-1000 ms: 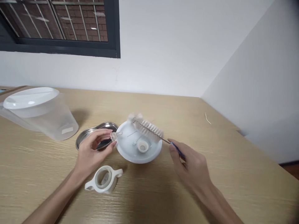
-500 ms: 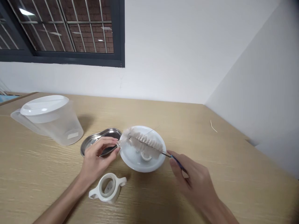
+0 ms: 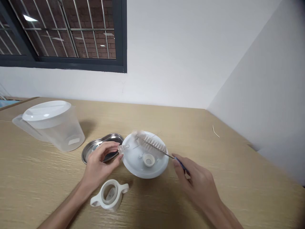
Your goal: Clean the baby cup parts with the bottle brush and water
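Observation:
My left hand point(image 3: 101, 163) pinches a small clear plastic piece point(image 3: 123, 148) at the left rim of a white bowl point(image 3: 133, 165). In my right hand point(image 3: 195, 178) is the blue handle of a bristle brush point(image 3: 152, 144), whose pale bristled head hangs over the bowl, its tip blurred. The brush tip and the clear piece are apart. Inside the bowl, which seems to hold water, lie a white ring-shaped part point(image 3: 149, 160) and a small clear bit beside it. A white two-handled ring point(image 3: 111, 195) stands on the table below my left hand.
A steel kidney-shaped tray point(image 3: 89, 148) is partly behind my left hand. Farther left stands a lidded clear pitcher point(image 3: 63, 130). On the wooden table point(image 3: 186, 127), a thin pale strip point(image 3: 215, 131) lies at the right. The wall and a barred window are behind.
The brush head has come away from the clear piece, which now shows more plainly in my left hand. The ring-shaped part in the bowl is less covered. The view has tilted slightly upward.

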Demonstrator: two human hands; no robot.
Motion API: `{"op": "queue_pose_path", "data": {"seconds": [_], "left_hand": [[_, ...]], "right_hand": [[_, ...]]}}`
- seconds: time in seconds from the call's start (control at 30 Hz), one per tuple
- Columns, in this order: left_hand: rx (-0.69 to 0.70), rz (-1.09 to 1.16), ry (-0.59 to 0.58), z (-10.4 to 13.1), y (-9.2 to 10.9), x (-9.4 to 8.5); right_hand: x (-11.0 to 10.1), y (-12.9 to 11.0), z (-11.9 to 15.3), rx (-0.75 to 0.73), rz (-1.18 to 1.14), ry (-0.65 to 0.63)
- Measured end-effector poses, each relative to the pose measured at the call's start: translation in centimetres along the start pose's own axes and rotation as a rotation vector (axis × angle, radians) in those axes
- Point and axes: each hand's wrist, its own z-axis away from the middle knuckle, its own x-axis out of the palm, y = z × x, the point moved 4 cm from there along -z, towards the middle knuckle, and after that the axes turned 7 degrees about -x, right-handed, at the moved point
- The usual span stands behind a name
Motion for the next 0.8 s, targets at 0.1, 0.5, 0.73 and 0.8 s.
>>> {"op": "queue_pose_path", "data": {"seconds": [0.1,0.5,0.73,0.8], "left_hand": [[0.006,-0.023,-0.003,0.0,-0.1,0.0],[0.106,-0.144,0.038,-0.1,0.3,-0.4],[0.101,-0.159,0.027,-0.2,0.4,-0.2],[0.102,-0.148,0.026,-0.2,0.4,-0.2]], "right_hand": [[-0.3,0.4,0.0,0.051,0.004,0.035],[-0.3,0.3,0.2,0.035,-0.006,0.028],[-0.2,-0.1,0.1,-0.004,-0.045,-0.001],[-0.3,-0.1,0.0,-0.006,-0.040,0.009]]}}
